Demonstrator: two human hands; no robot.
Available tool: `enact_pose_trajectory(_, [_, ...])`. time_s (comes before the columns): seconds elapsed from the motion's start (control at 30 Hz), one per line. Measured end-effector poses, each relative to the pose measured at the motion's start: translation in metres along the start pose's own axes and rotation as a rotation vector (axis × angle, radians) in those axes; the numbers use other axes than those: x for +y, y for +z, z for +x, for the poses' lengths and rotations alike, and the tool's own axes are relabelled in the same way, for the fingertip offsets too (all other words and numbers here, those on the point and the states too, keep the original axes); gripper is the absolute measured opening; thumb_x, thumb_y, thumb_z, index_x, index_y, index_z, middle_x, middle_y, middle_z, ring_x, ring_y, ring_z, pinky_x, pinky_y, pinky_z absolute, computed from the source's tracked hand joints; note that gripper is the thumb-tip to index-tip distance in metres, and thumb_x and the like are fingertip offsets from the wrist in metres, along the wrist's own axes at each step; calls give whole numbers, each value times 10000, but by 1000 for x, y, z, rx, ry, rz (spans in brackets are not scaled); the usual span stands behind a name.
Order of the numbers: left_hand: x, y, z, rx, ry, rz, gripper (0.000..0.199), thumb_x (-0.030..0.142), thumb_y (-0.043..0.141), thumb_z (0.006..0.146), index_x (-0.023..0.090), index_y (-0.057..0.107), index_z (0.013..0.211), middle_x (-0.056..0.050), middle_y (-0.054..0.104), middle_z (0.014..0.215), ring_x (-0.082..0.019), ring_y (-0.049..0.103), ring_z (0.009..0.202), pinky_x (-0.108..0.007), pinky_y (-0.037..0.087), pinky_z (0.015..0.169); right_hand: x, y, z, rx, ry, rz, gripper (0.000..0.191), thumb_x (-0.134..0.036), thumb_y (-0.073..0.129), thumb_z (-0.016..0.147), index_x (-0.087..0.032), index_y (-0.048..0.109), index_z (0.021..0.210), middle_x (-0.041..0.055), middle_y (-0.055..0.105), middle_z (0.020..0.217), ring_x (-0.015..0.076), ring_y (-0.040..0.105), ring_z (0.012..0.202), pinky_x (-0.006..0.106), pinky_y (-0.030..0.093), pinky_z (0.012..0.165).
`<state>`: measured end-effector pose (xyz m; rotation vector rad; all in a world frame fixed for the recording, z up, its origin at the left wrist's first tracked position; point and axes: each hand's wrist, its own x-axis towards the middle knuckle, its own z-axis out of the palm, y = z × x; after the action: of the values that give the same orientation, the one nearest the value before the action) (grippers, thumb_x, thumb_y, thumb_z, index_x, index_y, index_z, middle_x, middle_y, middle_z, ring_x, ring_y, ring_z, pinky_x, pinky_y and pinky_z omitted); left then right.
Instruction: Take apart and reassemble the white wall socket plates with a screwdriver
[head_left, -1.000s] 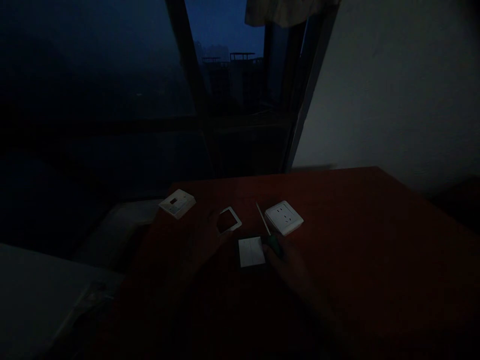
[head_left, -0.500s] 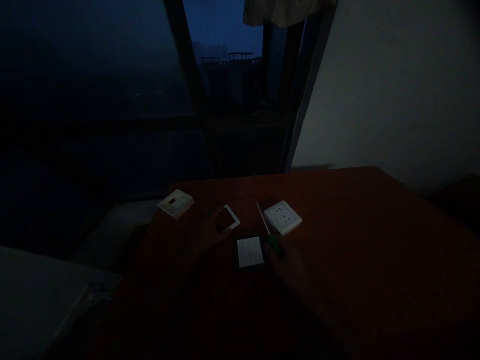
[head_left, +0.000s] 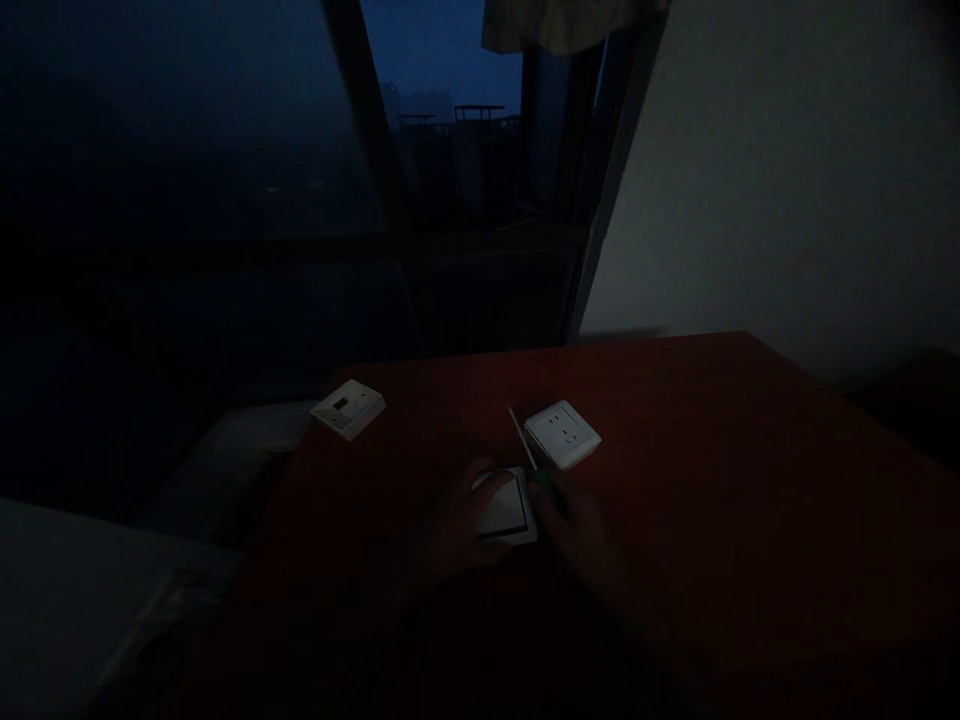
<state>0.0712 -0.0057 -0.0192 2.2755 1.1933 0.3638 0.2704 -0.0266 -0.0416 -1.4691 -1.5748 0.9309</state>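
My left hand (head_left: 466,520) is closed on a thin white square frame (head_left: 530,520), which lies around a white wall switch (head_left: 504,510) on the table. A dark gap shows between the frame and the switch along the right and near sides. The fingers cover the left part of both. In my right hand (head_left: 579,530) is a screwdriver (head_left: 523,440) with a green handle, its pale shaft pointing away from me. That hand rests close to the frame's right side. Just beyond it lies a white wall socket (head_left: 562,436) with dark slots facing up.
A white box-shaped fitting (head_left: 349,408) with a dark square opening sits near the far left corner of the reddish-brown table (head_left: 712,450). Past the far edge are a dark window (head_left: 450,180) and a pale wall (head_left: 772,180). The room is very dim.
My left hand has brought the white frame right and nearer to me, onto the switch. My right hand has stayed nearly in place with the screwdriver.
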Motion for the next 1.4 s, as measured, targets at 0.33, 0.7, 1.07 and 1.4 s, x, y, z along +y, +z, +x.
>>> enact_pose_trajectory(0.33, [-2,3,0,10,-8,-13,877,231,770,638,270,357,1411,-85,319,1459,-313,361,1318,-439,353,1083,3,1,1,6,0,-85,186,-320,532,840,-177,628,910,33,676,837,173,611,742,254,450,656])
enact_pose_trajectory(0.7, [-2,2,6,-64,-40,51,943,308,782,639,297,291,1444,-87,361,1457,-319,373,1317,-463,344,1077,0,-1,0,-14,11,-67,255,-402,501,864,-190,636,905,30,671,811,176,611,729,265,461,663])
enact_pose_trajectory(1.07, [8,-3,7,-13,-109,198,880,305,738,628,255,347,1415,-115,397,1441,-352,438,1262,-487,401,1024,3,-1,0,-28,2,-60,258,-372,495,867,-172,639,945,47,681,843,184,616,738,269,460,658])
enact_pose_trajectory(1.4, [-52,-97,-58,402,-539,449,654,482,575,824,245,348,1390,-100,596,1224,-325,594,1083,-427,501,855,-1,-1,-1,-1,24,-113,266,-389,481,871,-183,647,889,61,686,830,190,616,714,291,478,654])
